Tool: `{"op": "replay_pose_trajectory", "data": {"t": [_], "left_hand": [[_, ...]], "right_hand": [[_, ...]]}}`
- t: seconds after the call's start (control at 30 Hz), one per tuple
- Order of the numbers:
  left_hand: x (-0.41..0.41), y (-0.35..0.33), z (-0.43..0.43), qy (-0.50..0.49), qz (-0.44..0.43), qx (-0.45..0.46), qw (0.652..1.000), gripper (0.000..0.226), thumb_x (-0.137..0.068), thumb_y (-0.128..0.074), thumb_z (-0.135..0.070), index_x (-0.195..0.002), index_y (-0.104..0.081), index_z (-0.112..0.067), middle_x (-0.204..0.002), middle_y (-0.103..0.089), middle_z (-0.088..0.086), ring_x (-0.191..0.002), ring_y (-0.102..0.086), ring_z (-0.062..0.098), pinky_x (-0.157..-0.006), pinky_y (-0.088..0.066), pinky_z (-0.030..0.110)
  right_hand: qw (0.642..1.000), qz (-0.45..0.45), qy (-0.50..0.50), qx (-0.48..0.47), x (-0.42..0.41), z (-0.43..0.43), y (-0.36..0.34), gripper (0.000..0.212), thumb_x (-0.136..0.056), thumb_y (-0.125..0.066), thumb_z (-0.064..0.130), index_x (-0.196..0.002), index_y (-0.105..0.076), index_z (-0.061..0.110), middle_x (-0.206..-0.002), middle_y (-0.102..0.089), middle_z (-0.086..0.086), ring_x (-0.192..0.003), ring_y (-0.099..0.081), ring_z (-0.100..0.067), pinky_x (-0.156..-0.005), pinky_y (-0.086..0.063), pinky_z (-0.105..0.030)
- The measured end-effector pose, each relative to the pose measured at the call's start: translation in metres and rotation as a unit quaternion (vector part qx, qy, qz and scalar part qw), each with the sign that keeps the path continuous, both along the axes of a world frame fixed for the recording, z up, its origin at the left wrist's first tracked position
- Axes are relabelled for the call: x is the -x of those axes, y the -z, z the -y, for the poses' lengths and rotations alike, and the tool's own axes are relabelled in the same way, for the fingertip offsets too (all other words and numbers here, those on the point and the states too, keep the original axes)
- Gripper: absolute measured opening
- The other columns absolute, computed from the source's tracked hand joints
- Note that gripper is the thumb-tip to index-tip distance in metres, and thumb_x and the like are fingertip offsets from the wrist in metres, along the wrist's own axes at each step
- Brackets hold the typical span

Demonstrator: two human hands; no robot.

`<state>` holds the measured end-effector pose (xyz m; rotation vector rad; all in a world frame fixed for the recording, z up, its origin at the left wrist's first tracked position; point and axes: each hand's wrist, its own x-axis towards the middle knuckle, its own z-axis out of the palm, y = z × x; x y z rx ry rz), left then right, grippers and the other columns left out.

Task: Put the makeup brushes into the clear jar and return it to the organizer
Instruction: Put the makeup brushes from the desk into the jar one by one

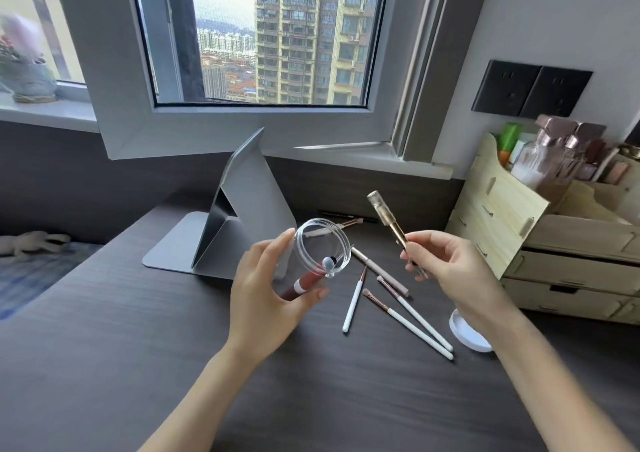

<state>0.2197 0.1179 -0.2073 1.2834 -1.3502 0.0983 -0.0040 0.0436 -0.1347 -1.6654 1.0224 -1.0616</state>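
Note:
My left hand (263, 289) grips the clear jar (320, 249), tilted so its round mouth faces me. A red-handled brush (303, 283) lies inside it. My right hand (446, 261) pinches a gold brush with a clear cap (386, 218), held in the air to the right of the jar's mouth, cap end up. Three white-handled brushes (408, 313) and a pinkish tube (379, 271) lie on the dark desk (173, 365) between my hands. The wooden organizer (512, 219) stands at the right.
A grey folding mirror stand (239, 216) rises behind the jar. A white lid (467, 334) rests under my right wrist. Another brush (349, 224) and a black pencil (343, 215) lie near the wall. Bottles fill the organizer's top. An open window frame juts over the desk.

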Motion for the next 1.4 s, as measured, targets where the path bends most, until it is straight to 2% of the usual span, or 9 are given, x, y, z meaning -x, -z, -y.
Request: {"op": "replay_pose_trajectory", "data": {"t": [0.1, 0.2, 0.53, 0.63, 0.77, 0.87, 1.03, 1.27, 1.4], "left_hand": [[0.003, -0.001, -0.002, 0.0, 0.021, -0.005, 1.0, 0.073, -0.06, -0.074, -0.047, -0.126, -0.047, -0.032, -0.108, -0.053, -0.013, -0.096, -0.052, 0.011, -0.083, -0.041, 0.019], [0.005, -0.001, -0.003, 0.004, 0.043, -0.01, 0.999, 0.075, -0.059, -0.077, -0.042, -0.128, -0.046, -0.034, -0.109, -0.052, -0.014, -0.099, -0.051, 0.01, -0.086, -0.041, 0.019], [0.006, 0.002, -0.004, 0.001, 0.062, -0.023, 0.998, 0.078, -0.058, -0.082, -0.038, -0.128, -0.049, -0.028, -0.111, -0.056, -0.009, -0.101, -0.05, 0.01, -0.082, -0.049, 0.031], [0.005, 0.0, -0.004, -0.002, 0.049, -0.024, 0.999, 0.077, -0.058, -0.081, -0.039, -0.127, -0.048, -0.031, -0.109, -0.053, -0.014, -0.099, -0.05, 0.009, -0.082, -0.046, 0.025], [-0.001, -0.004, -0.002, -0.006, -0.03, -0.015, 0.999, 0.076, -0.054, -0.081, -0.04, -0.123, -0.049, -0.034, -0.104, -0.051, -0.024, -0.094, -0.052, 0.01, -0.081, -0.039, 0.013], [-0.002, -0.008, -0.004, 0.013, -0.128, -0.012, 0.992, 0.073, -0.051, -0.078, -0.048, -0.118, -0.052, -0.037, -0.107, -0.056, -0.019, -0.099, -0.055, 0.008, -0.085, -0.04, 0.014], [-0.007, -0.013, -0.003, 0.022, -0.185, -0.018, 0.982, 0.077, -0.052, -0.079, -0.048, -0.122, -0.049, -0.038, -0.113, -0.061, -0.002, -0.105, -0.057, 0.018, -0.094, -0.047, 0.04], [-0.013, -0.013, 0.0, 0.002, -0.178, -0.021, 0.984, 0.077, -0.053, -0.08, -0.049, -0.122, -0.047, -0.042, -0.113, -0.06, -0.006, -0.105, -0.057, 0.015, -0.089, -0.05, 0.044], [-0.012, -0.011, 0.004, 0.01, -0.164, -0.015, 0.986, 0.075, -0.054, -0.083, -0.039, -0.117, -0.045, -0.05, -0.11, -0.058, -0.015, -0.103, -0.056, 0.01, -0.089, -0.047, 0.023]], "right_hand": [[0.983, -0.127, -0.007, 0.133, 0.0, -0.028, -0.019, 0.015, -0.086, -0.063, 0.017, -0.086, -0.069, 0.032, -0.077, -0.069, 0.007, -0.068, -0.061, -0.003, -0.063, -0.049, -0.016], [0.919, -0.262, 0.004, 0.293, -0.015, -0.038, -0.021, 0.01, -0.085, -0.064, 0.017, -0.091, -0.072, 0.021, -0.081, -0.064, 0.007, -0.072, -0.058, -0.01, -0.066, -0.047, -0.025], [0.829, -0.293, 0.107, 0.463, -0.06, -0.028, -0.006, 0.031, -0.062, -0.078, 0.04, -0.064, -0.06, 0.014, -0.058, -0.058, 0.002, -0.053, -0.054, -0.018, -0.049, -0.037, -0.022], [0.883, -0.215, 0.064, 0.413, -0.056, -0.025, -0.006, 0.035, -0.076, -0.061, 0.052, -0.069, -0.07, 0.018, -0.06, -0.055, 0.009, -0.053, -0.048, -0.006, -0.048, -0.038, -0.019], [0.963, -0.054, 0.096, 0.244, -0.047, 0.009, -0.002, 0.029, -0.093, -0.053, 0.027, -0.073, -0.07, 0.014, -0.057, -0.054, 0.009, -0.049, -0.047, -0.001, -0.05, -0.035, -0.012], [0.947, -0.209, 0.132, 0.207, -0.053, 0.057, 0.02, 0.027, -0.094, -0.049, 0.021, -0.086, -0.072, 0.009, -0.081, -0.071, -0.005, -0.079, -0.065, -0.017, -0.07, -0.045, -0.028], [0.89, -0.416, 0.038, 0.185, -0.091, 0.12, 0.057, 0.037, -0.094, -0.041, 0.01, -0.129, -0.053, 0.01, -0.134, -0.055, -0.011, -0.123, -0.048, -0.032, -0.1, -0.042, -0.037], [0.795, -0.571, 0.112, 0.173, -0.103, 0.176, 0.064, 0.037, -0.089, -0.038, -0.001, -0.123, -0.051, 0.003, -0.13, -0.053, -0.016, -0.119, -0.047, -0.035, -0.095, -0.044, -0.042], [0.757, -0.615, 0.097, 0.199, -0.099, 0.2, 0.067, 0.033, -0.091, -0.038, 0.004, -0.12, -0.055, 0.003, -0.13, -0.052, -0.017, -0.118, -0.046, -0.037, -0.096, -0.043, -0.042]]}}
